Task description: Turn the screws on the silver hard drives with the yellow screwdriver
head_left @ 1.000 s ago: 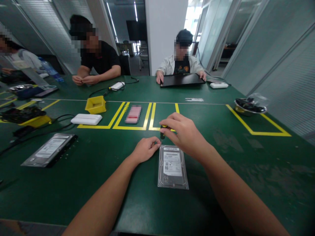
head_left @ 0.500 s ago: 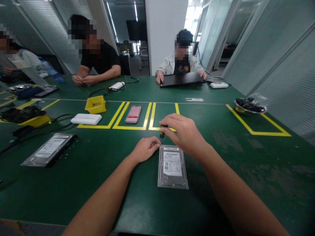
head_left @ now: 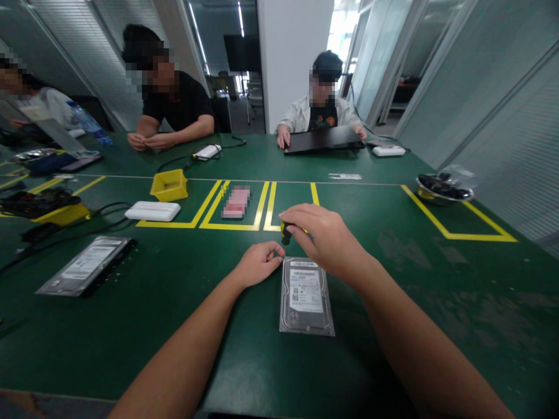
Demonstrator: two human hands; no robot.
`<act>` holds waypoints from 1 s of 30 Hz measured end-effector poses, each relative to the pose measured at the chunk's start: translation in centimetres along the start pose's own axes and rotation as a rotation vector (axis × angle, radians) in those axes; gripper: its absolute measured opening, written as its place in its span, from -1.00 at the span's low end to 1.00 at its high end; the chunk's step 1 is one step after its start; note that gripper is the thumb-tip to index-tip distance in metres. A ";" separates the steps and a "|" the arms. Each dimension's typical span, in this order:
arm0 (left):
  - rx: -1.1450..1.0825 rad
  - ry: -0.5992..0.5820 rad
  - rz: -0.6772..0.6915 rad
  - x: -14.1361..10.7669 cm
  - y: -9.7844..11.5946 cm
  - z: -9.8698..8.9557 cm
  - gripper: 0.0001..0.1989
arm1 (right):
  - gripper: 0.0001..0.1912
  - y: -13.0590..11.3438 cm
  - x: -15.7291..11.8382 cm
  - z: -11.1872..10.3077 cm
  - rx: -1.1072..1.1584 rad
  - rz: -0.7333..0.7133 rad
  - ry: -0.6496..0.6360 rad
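A silver hard drive with a white label lies flat on the green table before me. My right hand is closed round the dark and yellow handle of a small screwdriver, held upright over the drive's far left corner. Beside that corner, my left hand has its fingers curled and pressed together near the screwdriver's tip; what they hold, if anything, is too small to make out. A second hard drive rests at the left.
Left of centre are a yellow bin and a white power bank. A pink phone lies between yellow tape lines. At the right sits a metal bowl of dark items. Across the table, a person holds a black panel.
The screwdriver's handle has tilted slightly to the left in my right hand. Both hands stay at the drive's far left corner.
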State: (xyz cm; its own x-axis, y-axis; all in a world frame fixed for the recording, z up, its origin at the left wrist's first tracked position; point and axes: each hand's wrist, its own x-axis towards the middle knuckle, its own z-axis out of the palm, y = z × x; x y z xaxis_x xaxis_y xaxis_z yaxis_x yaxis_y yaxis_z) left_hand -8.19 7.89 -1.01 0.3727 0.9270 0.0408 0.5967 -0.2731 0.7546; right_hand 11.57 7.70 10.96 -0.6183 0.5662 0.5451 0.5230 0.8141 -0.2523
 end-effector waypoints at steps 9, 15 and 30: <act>-0.087 -0.020 -0.029 0.2 0.1 0.0 -0.90 | -0.74 -0.4 0.0 -0.4 0.017 0.017 -0.048; -0.087 -0.032 -0.033 0.4 -0.1 0.2 -0.91 | -0.69 -0.7 -0.1 -0.7 0.020 -0.009 -0.068; -0.067 -0.027 -0.062 0.5 0.2 0.1 -0.91 | -0.73 -0.8 -0.2 -0.6 -0.002 -0.023 -0.023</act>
State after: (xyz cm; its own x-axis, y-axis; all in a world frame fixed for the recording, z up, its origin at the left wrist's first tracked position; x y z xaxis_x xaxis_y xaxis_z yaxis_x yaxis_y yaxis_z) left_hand -7.81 8.26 -0.97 0.3557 0.9343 -0.0244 0.5708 -0.1965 0.7973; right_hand 11.61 6.90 11.52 -0.6437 0.5503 0.5318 0.5097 0.8267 -0.2384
